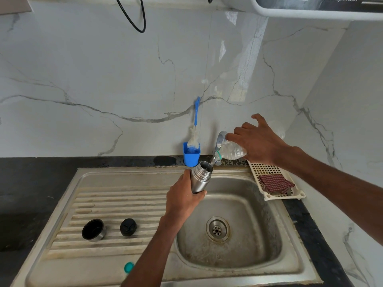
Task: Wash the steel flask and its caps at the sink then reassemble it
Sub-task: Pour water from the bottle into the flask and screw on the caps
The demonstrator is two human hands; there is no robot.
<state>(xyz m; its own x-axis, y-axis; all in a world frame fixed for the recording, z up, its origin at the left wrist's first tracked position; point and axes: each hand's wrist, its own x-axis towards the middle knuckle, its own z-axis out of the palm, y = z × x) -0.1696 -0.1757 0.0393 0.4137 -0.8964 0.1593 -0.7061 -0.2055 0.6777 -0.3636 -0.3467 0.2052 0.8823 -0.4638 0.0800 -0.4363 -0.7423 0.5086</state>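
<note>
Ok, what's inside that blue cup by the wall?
A bottle brush stands in the blue cup, its white bristles filling the mouth and its blue handle leaning against the wall. The brush's lower end is hidden by the cup wall.

Steel flask (200,177) under tilted plastic bottle (232,151)

This is a home kitchen: a steel sink (238,264) in a black desk (31,179), marble wall (103,69) at 12 o'clock.
</note>
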